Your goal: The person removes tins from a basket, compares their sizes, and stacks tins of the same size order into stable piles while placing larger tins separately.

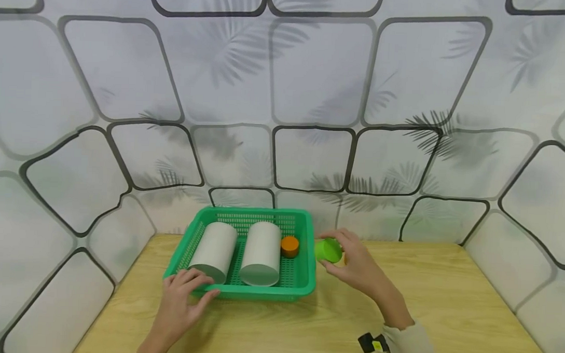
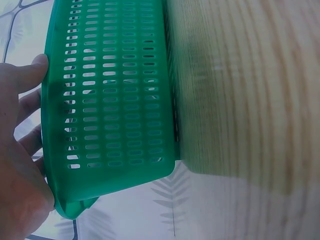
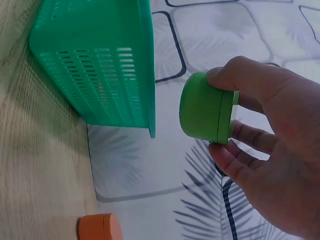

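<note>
My right hand (image 1: 354,264) pinches a small green round lidded pot (image 3: 202,107) between thumb and fingers. It is held up beside the right wall of a green plastic basket (image 1: 278,291), apart from it in the right wrist view. My left hand (image 1: 180,303) holds the basket's front rim near the left corner, thumb on the outside and fingers over the edge. Inside the basket lie two large white cylinders (image 1: 214,249), side by side. To their right is a small orange round pot (image 1: 289,246).
Another orange round pot (image 3: 97,227) stands on the wooden table (image 1: 446,301), mostly hidden behind my right hand in the head view. A patterned white backdrop (image 1: 319,74) rises behind the table and along both sides.
</note>
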Action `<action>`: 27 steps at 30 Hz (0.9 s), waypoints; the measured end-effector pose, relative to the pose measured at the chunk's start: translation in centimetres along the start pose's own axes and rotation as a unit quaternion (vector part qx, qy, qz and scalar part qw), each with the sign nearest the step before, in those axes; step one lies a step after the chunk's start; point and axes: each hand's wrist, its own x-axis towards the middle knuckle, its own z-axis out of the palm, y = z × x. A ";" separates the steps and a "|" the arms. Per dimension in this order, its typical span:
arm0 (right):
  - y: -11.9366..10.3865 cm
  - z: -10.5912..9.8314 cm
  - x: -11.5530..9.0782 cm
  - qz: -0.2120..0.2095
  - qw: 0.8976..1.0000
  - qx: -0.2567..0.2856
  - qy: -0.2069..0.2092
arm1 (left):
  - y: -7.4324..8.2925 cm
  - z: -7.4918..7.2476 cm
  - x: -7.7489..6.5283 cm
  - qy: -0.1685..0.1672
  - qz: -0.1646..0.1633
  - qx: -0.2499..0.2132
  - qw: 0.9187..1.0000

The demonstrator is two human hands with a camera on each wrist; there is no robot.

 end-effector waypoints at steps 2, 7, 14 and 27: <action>0.3 -0.2 -0.3 0.013 1.000 0.012 0.010 | 0.0 0.0 -0.1 0.000 -0.002 0.000 1.000; 1.3 -0.4 -1.0 0.022 0.999 0.016 0.042 | -0.2 0.0 -0.2 0.001 -0.003 0.001 1.000; 2.6 -0.5 -1.8 0.026 0.994 0.023 0.108 | -0.1 0.1 -0.1 -0.002 -0.005 0.002 1.000; 4.6 -0.4 -2.7 0.071 0.983 0.066 0.155 | 0.1 0.0 0.1 -0.001 -0.007 -0.006 1.000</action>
